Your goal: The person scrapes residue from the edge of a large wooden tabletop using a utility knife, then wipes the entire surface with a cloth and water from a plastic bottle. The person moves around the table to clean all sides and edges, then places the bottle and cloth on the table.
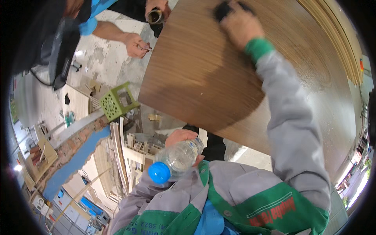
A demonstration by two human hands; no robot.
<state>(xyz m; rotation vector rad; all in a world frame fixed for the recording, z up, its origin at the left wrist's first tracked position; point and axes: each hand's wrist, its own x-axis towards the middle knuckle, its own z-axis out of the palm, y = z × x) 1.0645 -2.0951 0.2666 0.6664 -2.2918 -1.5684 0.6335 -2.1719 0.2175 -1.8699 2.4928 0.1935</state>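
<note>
The big brown wood-grain panel stood tilted overhead, and the right hand pressed a small dark block flat against its far end, arm stretched full length in its grey sleeve, grip closed over that block. Lower, the left hand was wrapped around a clear plastic bottle, blue cap toward the chest, kept close in. A co-worker's hand hovered by the panel's edge, near a green stool

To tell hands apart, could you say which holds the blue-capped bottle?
The left hand grips the bottle, lower centre; the right hand is on the wooden panel.
</note>
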